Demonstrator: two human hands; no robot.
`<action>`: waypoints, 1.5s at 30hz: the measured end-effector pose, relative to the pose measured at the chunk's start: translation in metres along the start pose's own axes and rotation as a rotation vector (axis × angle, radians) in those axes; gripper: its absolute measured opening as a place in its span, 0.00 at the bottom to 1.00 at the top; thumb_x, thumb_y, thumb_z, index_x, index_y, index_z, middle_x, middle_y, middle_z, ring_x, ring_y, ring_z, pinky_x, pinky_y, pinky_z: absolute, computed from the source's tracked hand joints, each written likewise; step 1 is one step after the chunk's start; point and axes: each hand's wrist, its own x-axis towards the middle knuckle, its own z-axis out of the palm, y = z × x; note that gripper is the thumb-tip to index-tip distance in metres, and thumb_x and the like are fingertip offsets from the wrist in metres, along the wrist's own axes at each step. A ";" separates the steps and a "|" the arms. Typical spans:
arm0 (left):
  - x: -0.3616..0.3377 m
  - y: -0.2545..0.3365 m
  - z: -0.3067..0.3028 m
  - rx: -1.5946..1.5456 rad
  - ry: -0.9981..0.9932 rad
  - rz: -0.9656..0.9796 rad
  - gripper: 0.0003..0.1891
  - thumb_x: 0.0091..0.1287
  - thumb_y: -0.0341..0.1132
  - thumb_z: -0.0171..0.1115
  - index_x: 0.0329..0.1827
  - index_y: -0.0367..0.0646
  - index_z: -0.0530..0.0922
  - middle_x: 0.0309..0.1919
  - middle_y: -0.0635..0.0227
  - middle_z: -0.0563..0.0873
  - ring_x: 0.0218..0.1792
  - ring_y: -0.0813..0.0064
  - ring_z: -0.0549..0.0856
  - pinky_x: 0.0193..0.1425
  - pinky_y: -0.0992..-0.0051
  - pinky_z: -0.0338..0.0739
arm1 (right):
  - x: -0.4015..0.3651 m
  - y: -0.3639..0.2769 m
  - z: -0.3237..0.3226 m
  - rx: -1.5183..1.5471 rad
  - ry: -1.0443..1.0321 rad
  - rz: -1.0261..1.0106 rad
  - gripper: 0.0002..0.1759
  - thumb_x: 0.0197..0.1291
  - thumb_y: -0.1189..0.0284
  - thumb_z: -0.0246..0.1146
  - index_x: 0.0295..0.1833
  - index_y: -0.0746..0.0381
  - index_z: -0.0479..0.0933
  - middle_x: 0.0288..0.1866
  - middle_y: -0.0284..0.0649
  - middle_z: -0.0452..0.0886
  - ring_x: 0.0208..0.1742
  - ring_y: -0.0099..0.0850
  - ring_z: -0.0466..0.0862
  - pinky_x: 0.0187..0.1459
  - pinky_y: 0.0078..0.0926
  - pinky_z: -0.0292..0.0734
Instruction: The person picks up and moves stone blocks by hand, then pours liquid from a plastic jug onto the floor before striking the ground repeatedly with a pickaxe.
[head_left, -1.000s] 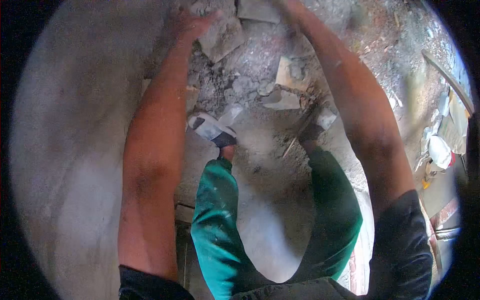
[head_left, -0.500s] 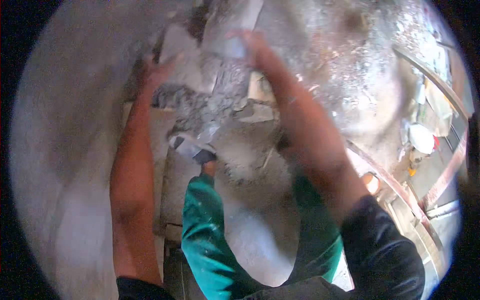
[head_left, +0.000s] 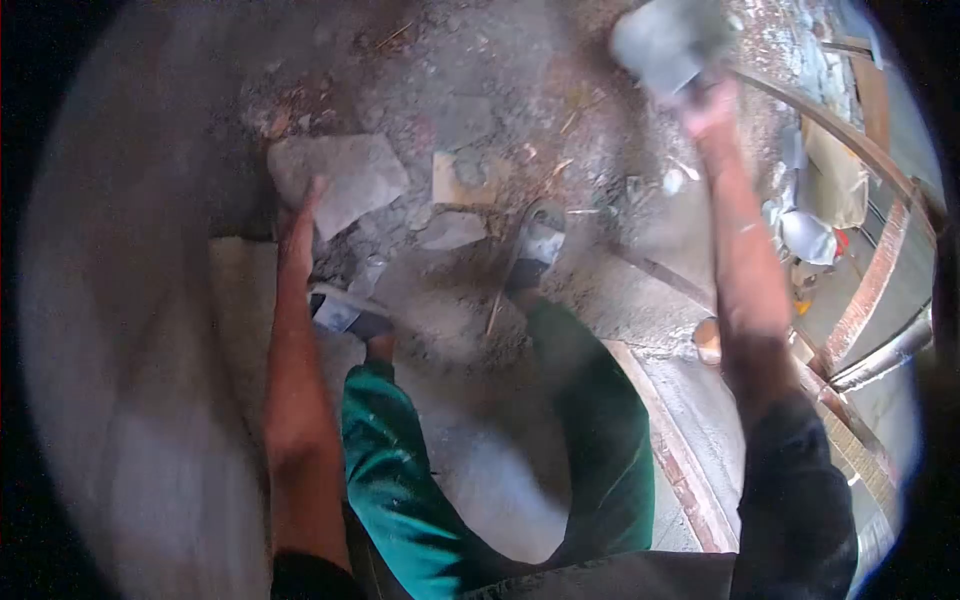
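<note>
My left hand (head_left: 300, 222) grips the left edge of a flat, grey, broken slab piece (head_left: 355, 178), its thumb on top and its other fingers hidden. Out at the upper right, my right hand (head_left: 712, 108) holds a second grey slab piece (head_left: 662, 48), blurred by motion. Below and between the hands lie a smaller broken slab piece (head_left: 452, 231) and a squarish tan piece (head_left: 462, 180) with grey mortar on it. Loose grey rubble surrounds them near my feet.
My sandalled feet (head_left: 540, 245) stand on the dusty floor. A smooth grey wall or slab surface (head_left: 130, 330) runs along the left. On the right are wooden strips (head_left: 870, 300), a white bag-like object (head_left: 808, 238) and a small orange-brown cup-like object (head_left: 707, 340).
My right hand has swung right, carrying a slab piece away from the rubble. My left hand has moved down slightly with its slab piece. The view has shifted, bringing my right foot into sight.
</note>
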 end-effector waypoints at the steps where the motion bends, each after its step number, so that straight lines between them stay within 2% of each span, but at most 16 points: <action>1: 0.016 -0.018 -0.001 -0.012 0.003 -0.014 0.53 0.56 0.63 0.75 0.75 0.33 0.67 0.72 0.54 0.73 0.71 0.59 0.71 0.75 0.62 0.63 | 0.013 -0.022 0.003 -0.005 0.041 -0.027 0.31 0.70 0.56 0.59 0.72 0.60 0.65 0.66 0.48 0.75 0.66 0.50 0.76 0.68 0.57 0.72; 3: 0.016 -0.022 -0.003 -0.011 0.051 -0.028 0.54 0.53 0.63 0.77 0.75 0.33 0.68 0.71 0.54 0.74 0.70 0.60 0.73 0.75 0.63 0.64 | 0.036 -0.034 -0.003 -0.246 0.070 -0.063 0.32 0.71 0.54 0.57 0.73 0.61 0.64 0.66 0.49 0.75 0.64 0.46 0.77 0.67 0.54 0.73; 7: -0.069 0.012 0.030 0.084 0.290 -0.008 0.52 0.52 0.60 0.79 0.74 0.33 0.69 0.70 0.55 0.76 0.68 0.62 0.75 0.73 0.65 0.67 | 0.048 0.101 -0.073 -1.424 -0.524 -0.220 0.25 0.70 0.54 0.59 0.63 0.60 0.77 0.53 0.45 0.80 0.49 0.33 0.79 0.52 0.37 0.78; 10: -0.139 0.019 0.037 -0.110 0.328 0.009 0.47 0.57 0.49 0.79 0.75 0.33 0.66 0.70 0.56 0.75 0.68 0.63 0.75 0.73 0.64 0.67 | -0.028 0.231 -0.055 -1.614 -0.578 -0.267 0.36 0.56 0.43 0.68 0.57 0.63 0.81 0.53 0.58 0.85 0.58 0.49 0.85 0.58 0.51 0.78; 12: -0.165 -0.011 0.014 -0.156 0.395 -0.056 0.45 0.60 0.42 0.79 0.76 0.34 0.64 0.70 0.56 0.75 0.68 0.64 0.75 0.74 0.65 0.67 | -0.059 0.312 -0.050 -2.169 -0.758 -0.023 0.40 0.58 0.44 0.65 0.68 0.61 0.75 0.64 0.59 0.79 0.69 0.48 0.77 0.66 0.51 0.74; 16: -0.220 -0.061 -0.016 -0.174 0.405 -0.171 0.44 0.62 0.39 0.78 0.77 0.34 0.63 0.71 0.56 0.75 0.68 0.63 0.75 0.74 0.64 0.67 | -0.073 0.449 -0.081 -2.100 -0.710 -0.619 0.47 0.60 0.46 0.63 0.77 0.64 0.61 0.76 0.57 0.67 0.79 0.46 0.63 0.73 0.52 0.66; 21: -0.264 -0.064 -0.004 -0.003 0.371 -0.255 0.40 0.63 0.34 0.76 0.76 0.34 0.64 0.69 0.56 0.76 0.68 0.63 0.76 0.73 0.64 0.70 | -0.117 0.440 -0.084 -1.879 -0.529 0.016 0.53 0.60 0.48 0.66 0.81 0.65 0.53 0.76 0.57 0.66 0.76 0.50 0.67 0.71 0.50 0.69; 23: -0.269 -0.062 0.025 -0.174 0.282 -0.199 0.39 0.61 0.35 0.78 0.73 0.34 0.67 0.67 0.55 0.78 0.65 0.63 0.78 0.70 0.64 0.72 | -0.107 0.469 -0.145 -1.765 -0.398 -0.075 0.40 0.62 0.47 0.66 0.69 0.64 0.66 0.63 0.52 0.76 0.63 0.47 0.79 0.60 0.45 0.76; 25: -0.261 -0.049 0.063 -0.098 0.251 -0.189 0.39 0.60 0.36 0.79 0.72 0.33 0.69 0.65 0.56 0.80 0.62 0.64 0.80 0.67 0.66 0.75 | -0.112 0.422 -0.167 -1.607 -0.209 -0.160 0.31 0.64 0.46 0.64 0.55 0.63 0.82 0.48 0.45 0.86 0.50 0.38 0.86 0.50 0.38 0.82; 30: -0.244 0.022 0.176 0.220 0.145 -0.135 0.32 0.59 0.50 0.78 0.59 0.35 0.82 0.55 0.61 0.87 0.54 0.70 0.85 0.62 0.68 0.77 | -0.111 0.236 -0.174 -1.096 0.143 0.269 0.22 0.62 0.55 0.66 0.50 0.63 0.84 0.41 0.38 0.84 0.39 0.27 0.81 0.37 0.27 0.76; 34: -0.202 0.113 0.301 -0.224 -0.196 0.306 0.34 0.58 0.49 0.80 0.63 0.39 0.78 0.53 0.63 0.88 0.53 0.70 0.86 0.60 0.70 0.80 | -0.099 0.055 -0.121 -0.488 0.247 0.082 0.22 0.58 0.57 0.68 0.53 0.60 0.83 0.43 0.38 0.81 0.39 0.28 0.78 0.37 0.28 0.72; 35: -0.188 0.152 0.327 0.202 -0.173 0.407 0.39 0.55 0.54 0.80 0.64 0.39 0.77 0.55 0.57 0.87 0.56 0.63 0.86 0.63 0.65 0.79 | -0.085 0.016 -0.108 -0.544 0.396 0.079 0.24 0.59 0.55 0.68 0.56 0.59 0.83 0.44 0.38 0.80 0.41 0.29 0.77 0.39 0.30 0.73; 37: -0.174 0.220 0.381 0.036 -0.265 0.448 0.49 0.49 0.60 0.80 0.69 0.38 0.72 0.59 0.50 0.84 0.60 0.54 0.84 0.65 0.59 0.78 | -0.077 -0.060 -0.083 -0.589 0.228 -0.313 0.25 0.62 0.57 0.68 0.56 0.65 0.82 0.42 0.38 0.83 0.39 0.30 0.81 0.37 0.29 0.76; 38: -0.171 0.257 0.405 0.073 -0.254 0.483 0.54 0.46 0.64 0.80 0.70 0.37 0.70 0.60 0.47 0.83 0.61 0.51 0.83 0.66 0.58 0.77 | -0.058 -0.087 -0.087 -0.443 0.110 -0.370 0.27 0.69 0.57 0.62 0.64 0.66 0.78 0.55 0.42 0.83 0.53 0.35 0.82 0.54 0.33 0.79; 40: -0.169 0.324 0.428 0.183 -0.212 0.563 0.63 0.40 0.69 0.80 0.74 0.35 0.66 0.64 0.42 0.79 0.64 0.46 0.80 0.67 0.56 0.76 | 0.004 -0.146 -0.106 -0.339 0.083 -0.417 0.24 0.77 0.59 0.52 0.64 0.66 0.78 0.60 0.44 0.81 0.58 0.34 0.82 0.59 0.34 0.78; 45: -0.194 0.320 0.404 0.169 -0.227 0.664 0.48 0.53 0.57 0.76 0.68 0.27 0.71 0.61 0.41 0.81 0.63 0.51 0.82 0.67 0.60 0.76 | -0.006 -0.123 -0.032 -0.578 -0.069 -0.326 0.27 0.76 0.56 0.52 0.67 0.65 0.75 0.64 0.47 0.81 0.59 0.39 0.82 0.61 0.38 0.77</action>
